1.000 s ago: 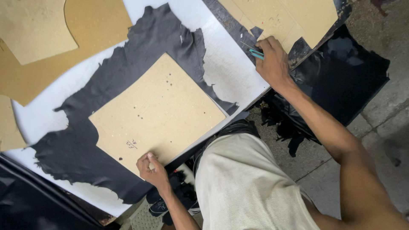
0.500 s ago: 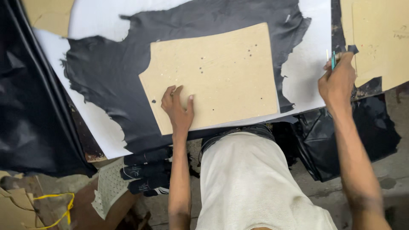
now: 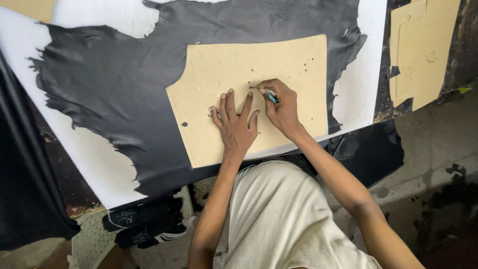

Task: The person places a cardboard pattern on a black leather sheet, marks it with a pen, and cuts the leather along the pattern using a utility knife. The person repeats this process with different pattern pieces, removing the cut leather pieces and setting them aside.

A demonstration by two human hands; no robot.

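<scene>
One white table (image 3: 104,174) carries a black leather hide (image 3: 124,99), a tan cardboard pattern (image 3: 239,69) flat on it. Left hand (image 3: 236,124) presses open-palmed; right hand (image 3: 281,107) pinches a pen (image 3: 269,94), marking mid-pattern. Hide looks uncut.

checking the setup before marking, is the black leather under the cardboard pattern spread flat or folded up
Spread flat. The black leather lies open on the white table, ragged edges showing, with the cardboard pattern on top, pressed by the left hand.

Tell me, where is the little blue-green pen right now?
In the head view, the pen is in the right hand, its tip on the tan cardboard pattern, just right of the left hand pressing that pattern flat.
</scene>
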